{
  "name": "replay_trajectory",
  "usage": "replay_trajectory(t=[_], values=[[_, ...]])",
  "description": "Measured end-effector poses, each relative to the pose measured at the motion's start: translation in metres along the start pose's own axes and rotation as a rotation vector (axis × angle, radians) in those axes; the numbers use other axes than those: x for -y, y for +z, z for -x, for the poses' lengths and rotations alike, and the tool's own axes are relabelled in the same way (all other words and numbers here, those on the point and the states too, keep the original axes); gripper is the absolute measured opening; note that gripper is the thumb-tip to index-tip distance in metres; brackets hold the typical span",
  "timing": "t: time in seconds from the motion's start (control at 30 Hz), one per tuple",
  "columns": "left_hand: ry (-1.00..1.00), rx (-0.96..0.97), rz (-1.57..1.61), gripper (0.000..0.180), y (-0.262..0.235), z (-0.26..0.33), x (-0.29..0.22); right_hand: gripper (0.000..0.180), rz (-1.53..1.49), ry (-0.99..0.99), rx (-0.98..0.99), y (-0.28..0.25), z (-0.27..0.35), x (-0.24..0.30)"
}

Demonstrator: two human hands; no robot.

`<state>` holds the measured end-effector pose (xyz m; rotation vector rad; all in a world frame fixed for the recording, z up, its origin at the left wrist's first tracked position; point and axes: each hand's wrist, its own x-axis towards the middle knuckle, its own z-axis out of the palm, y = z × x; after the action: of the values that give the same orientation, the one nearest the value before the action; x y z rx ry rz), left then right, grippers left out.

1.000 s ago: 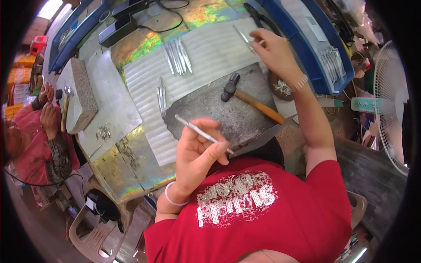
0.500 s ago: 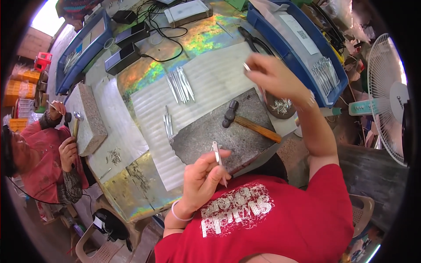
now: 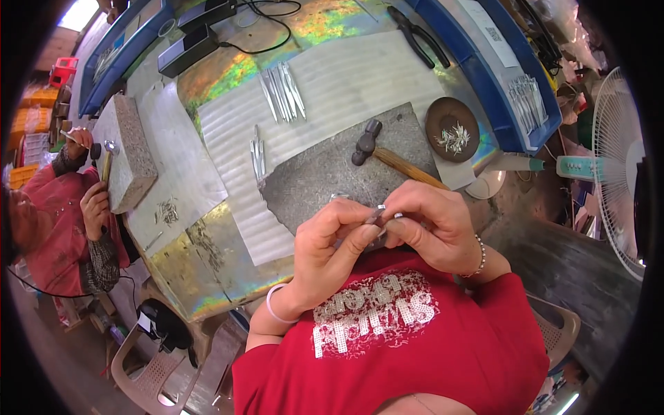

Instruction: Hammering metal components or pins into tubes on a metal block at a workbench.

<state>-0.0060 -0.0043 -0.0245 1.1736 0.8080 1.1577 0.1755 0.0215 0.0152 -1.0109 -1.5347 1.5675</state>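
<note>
Just in front of my chest, my left hand (image 3: 330, 238) and my right hand (image 3: 434, 227) are close together. The left thumb and fingers pinch a slim silver metal piece (image 3: 374, 214), mostly covered by the fingers. Right fingertips close on the same spot, perhaps on a small metal part too hidden to name. Beneath and beyond lies a dark stone slab (image 3: 311, 173), bearing a hammer (image 3: 366, 142) with a wooden handle. A brown dish (image 3: 436, 114) holds small shiny metal bits (image 3: 455, 138) to the slab's right.
Slim silver pieces (image 3: 282, 93) lie in two groups on a white foam sheet (image 3: 221, 131). Black-handled pliers (image 3: 418, 38) and a blue tray (image 3: 456, 59) are at the far right, beside a fan (image 3: 612, 173). Leftward, a co-worker (image 3: 62, 214) handles a hammer at a stone block (image 3: 124, 155).
My right hand has come from above the dish down to my left hand, and their fingertips now meet around the slim metal piece. The view has shifted slightly.
</note>
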Motion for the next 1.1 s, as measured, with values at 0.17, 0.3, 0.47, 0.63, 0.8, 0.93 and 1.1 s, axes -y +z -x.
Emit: replay_trajectory(t=[0.17, 0.3, 0.47, 0.63, 0.8, 0.93, 1.1], values=[[-0.119, -0.033, 0.046, 0.013, 0.01, 0.006, -0.004, 0.012, 0.332, -0.313, -0.047, -0.002, -0.001, -0.002], [-0.073, 0.021, -0.048, 0.013, 0.011, 0.004, -0.003, 0.013, 0.343, -0.283, -0.078, -0.003, 0.005, 0.001], [-0.037, 0.041, -0.03, 0.013, 0.011, 0.002, -0.003, 0.015, 0.309, -0.309, -0.074, -0.004, 0.005, 0.003], [0.009, 0.027, 0.026, 0.014, 0.011, 0.002, 0.003, 0.014, 0.315, -0.392, -0.129, 0.0, 0.001, 0.001], [0.049, 0.02, 0.028, 0.013, 0.01, 0.001, 0.003, 0.015, 0.328, -0.421, -0.127, 0.002, 0.0, 0.0], [0.045, 0.042, -0.046, 0.011, 0.009, 0.001, 0.001, 0.014, 0.353, -0.396, -0.142, 0.003, 0.002, -0.001], [-0.137, 0.079, 0.002, 0.007, 0.008, 0.005, 0.004, 0.01, 0.386, -0.249, -0.087, 0.0, 0.0, -0.002]])
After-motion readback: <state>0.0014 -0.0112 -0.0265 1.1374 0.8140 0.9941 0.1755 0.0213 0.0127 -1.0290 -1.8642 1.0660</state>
